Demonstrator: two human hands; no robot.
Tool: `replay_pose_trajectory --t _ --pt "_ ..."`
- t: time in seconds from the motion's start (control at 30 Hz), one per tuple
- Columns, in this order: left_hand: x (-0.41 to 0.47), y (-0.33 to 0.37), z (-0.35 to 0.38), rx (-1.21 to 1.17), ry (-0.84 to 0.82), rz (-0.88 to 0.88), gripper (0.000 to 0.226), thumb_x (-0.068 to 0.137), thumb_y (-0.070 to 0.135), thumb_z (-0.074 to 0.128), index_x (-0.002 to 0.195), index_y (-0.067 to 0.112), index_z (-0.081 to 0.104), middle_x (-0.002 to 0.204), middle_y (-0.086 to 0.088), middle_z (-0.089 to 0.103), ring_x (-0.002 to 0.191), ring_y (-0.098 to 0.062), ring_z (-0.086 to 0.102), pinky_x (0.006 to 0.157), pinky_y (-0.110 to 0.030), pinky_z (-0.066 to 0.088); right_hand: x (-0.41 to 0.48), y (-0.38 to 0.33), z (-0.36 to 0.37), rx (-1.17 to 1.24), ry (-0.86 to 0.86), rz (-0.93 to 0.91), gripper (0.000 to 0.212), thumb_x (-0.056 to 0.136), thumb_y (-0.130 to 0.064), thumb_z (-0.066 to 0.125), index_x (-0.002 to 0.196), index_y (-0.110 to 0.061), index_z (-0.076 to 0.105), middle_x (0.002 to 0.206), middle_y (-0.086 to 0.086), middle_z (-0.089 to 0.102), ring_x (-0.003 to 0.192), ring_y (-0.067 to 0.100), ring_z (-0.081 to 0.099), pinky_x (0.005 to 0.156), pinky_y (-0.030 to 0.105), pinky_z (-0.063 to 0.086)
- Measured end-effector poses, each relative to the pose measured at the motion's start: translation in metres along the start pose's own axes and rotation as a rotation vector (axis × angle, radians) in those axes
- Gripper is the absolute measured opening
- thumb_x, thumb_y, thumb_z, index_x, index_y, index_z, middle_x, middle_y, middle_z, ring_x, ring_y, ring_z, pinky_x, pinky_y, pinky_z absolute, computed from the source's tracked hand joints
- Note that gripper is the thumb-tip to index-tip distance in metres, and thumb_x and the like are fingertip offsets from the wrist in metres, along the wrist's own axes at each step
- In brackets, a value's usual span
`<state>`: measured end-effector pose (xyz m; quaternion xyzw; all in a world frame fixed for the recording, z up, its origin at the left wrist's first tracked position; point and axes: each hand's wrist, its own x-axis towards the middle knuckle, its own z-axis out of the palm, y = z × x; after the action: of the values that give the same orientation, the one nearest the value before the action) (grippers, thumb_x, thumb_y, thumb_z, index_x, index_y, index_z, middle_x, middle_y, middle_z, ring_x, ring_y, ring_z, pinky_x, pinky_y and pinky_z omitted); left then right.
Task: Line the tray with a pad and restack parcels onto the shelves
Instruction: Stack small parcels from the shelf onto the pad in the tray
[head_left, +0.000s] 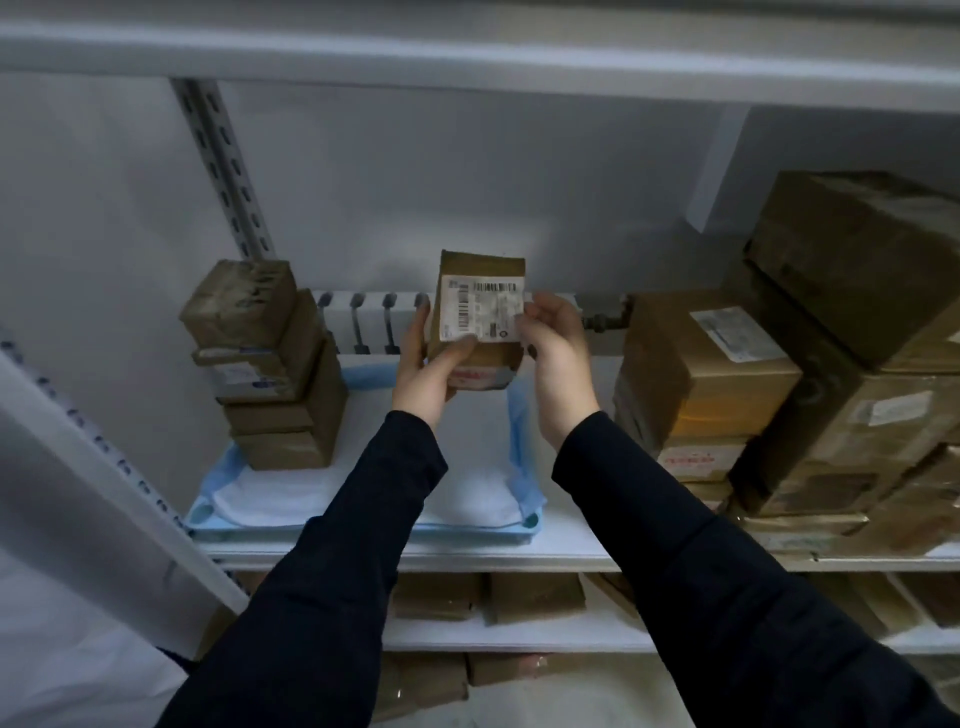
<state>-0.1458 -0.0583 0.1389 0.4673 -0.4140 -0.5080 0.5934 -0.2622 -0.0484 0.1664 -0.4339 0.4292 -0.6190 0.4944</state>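
Left hand (423, 371) gripping small parcel (480, 312) from below, thumb on label. Right hand (558, 358) fingers pinching its right edge. Holding it label-forward above tray (363, 530), probably checking label. Pad (467, 493) lining tray; parcel stack (270, 364) sitting at left.

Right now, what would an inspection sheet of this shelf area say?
Surface: white shelf, partly loaded.
Job's things: blue tray lined with a white pad; stack of brown parcels on the pad's left; labelled parcel held above the tray.
Clutter: bigger boxes piled at the shelf's right.
Grips: left hand holds the parcel from below; right hand pinches its right edge.
Cables: nothing seen.
Surroundings: radiator behind the shelf; more parcels on lower shelves; slotted upright back-left.
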Motion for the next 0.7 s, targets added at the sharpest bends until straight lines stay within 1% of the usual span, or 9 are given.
replay_pose_trajectory --t 0.1,0.17,0.23,0.3,0.37,0.43,0.5,0.6,0.7 --pt "0.004 0.031 -0.027 -0.032 0.098 0.094 0.05 0.092 0.023 0.057 0.138 0.028 0.039 0.118 0.002 0.058 0.101 -0.014 0.058 0.073 -0.027 0.047 -0.005 -0.007 0.031 -0.025 -0.146 -0.02 0.03 0.093 -0.006 0.051 0.124 -0.006 0.051 0.106 -0.003 0.059 0.09 0.001 0.057 0.063 0.005 0.045" --pt "0.009 0.048 -0.047 -0.077 0.142 0.158 0.045 0.091 0.024 0.058 0.135 0.022 0.044 0.12 -0.002 0.062 0.102 -0.018 0.062 0.078 -0.032 0.053 -0.009 -0.009 0.051 -0.09 -0.261 -0.02 0.04 0.09 -0.016 0.056 0.129 -0.012 0.051 0.11 -0.011 0.057 0.094 -0.006 0.055 0.065 0.003 0.044" --pt "0.012 0.064 -0.064 -0.113 0.172 0.215 0.048 0.088 0.027 0.062 0.133 0.018 0.047 0.123 -0.008 0.062 0.108 -0.025 0.063 0.088 -0.04 0.054 -0.009 -0.008 0.069 -0.153 -0.359 -0.004 0.047 0.087 -0.021 0.057 0.133 -0.021 0.05 0.113 -0.019 0.054 0.094 -0.013 0.051 0.069 0.007 0.044" --pt "0.015 0.078 -0.082 -0.118 0.227 0.249 0.044 0.086 0.032 0.064 0.125 0.018 0.05 0.12 -0.01 0.063 0.107 -0.025 0.064 0.093 -0.042 0.052 -0.008 -0.009 0.088 -0.169 -0.422 -0.003 0.045 0.093 -0.011 0.052 0.136 -0.024 0.048 0.113 -0.02 0.053 0.094 -0.011 0.051 0.076 0.012 0.045" --pt "0.015 0.089 -0.098 -0.072 0.3 0.264 0.036 0.09 0.034 0.061 0.119 0.019 0.048 0.115 -0.005 0.063 0.103 -0.021 0.064 0.094 -0.038 0.051 -0.007 -0.01 0.107 -0.187 -0.465 -0.026 0.047 0.095 -0.004 0.046 0.136 -0.026 0.047 0.106 -0.024 0.055 0.09 -0.013 0.053 0.077 0.008 0.046" --pt "0.018 0.096 -0.113 0.001 0.349 0.285 0.037 0.092 0.04 0.054 0.12 0.019 0.044 0.108 0.0 0.061 0.099 -0.016 0.062 0.092 -0.035 0.051 -0.005 -0.01 0.127 -0.201 -0.503 -0.031 0.05 0.095 -0.002 0.046 0.14 -0.024 0.045 0.112 -0.019 0.059 0.086 -0.015 0.055 0.073 0.002 0.046" --pt "0.024 0.105 -0.129 0.063 0.387 0.3 0.032 0.094 0.048 0.046 0.115 0.024 0.043 0.102 0.005 0.06 0.1 -0.016 0.06 0.091 -0.036 0.05 -0.002 -0.009 0.148 -0.215 -0.527 -0.036 0.055 0.094 0.002 0.047 0.144 -0.02 0.04 0.132 -0.005 0.056 0.089 -0.015 0.053 0.07 -0.003 0.043" --pt "0.037 0.117 -0.151 0.097 0.414 0.302 0.028 0.098 0.049 0.033 0.112 0.027 0.042 0.1 0.007 0.057 0.099 -0.014 0.058 0.09 -0.031 0.048 0.001 -0.006 0.174 -0.227 -0.566 -0.052 0.06 0.093 0.002 0.047 0.148 -0.019 0.034 0.14 -0.003 0.05 0.099 -0.007 0.053 0.073 -0.003 0.042" --pt "0.048 0.119 -0.168 0.101 0.423 0.264 0.042 0.098 0.053 0.027 0.125 0.025 0.043 0.117 -0.003 0.058 0.11 -0.022 0.057 0.101 -0.043 0.046 0.001 -0.002 0.191 -0.232 -0.593 -0.043 0.06 0.093 0.005 0.045 0.147 -0.018 0.033 0.128 -0.005 0.052 0.113 0.007 0.052 0.082 0.005 0.044"
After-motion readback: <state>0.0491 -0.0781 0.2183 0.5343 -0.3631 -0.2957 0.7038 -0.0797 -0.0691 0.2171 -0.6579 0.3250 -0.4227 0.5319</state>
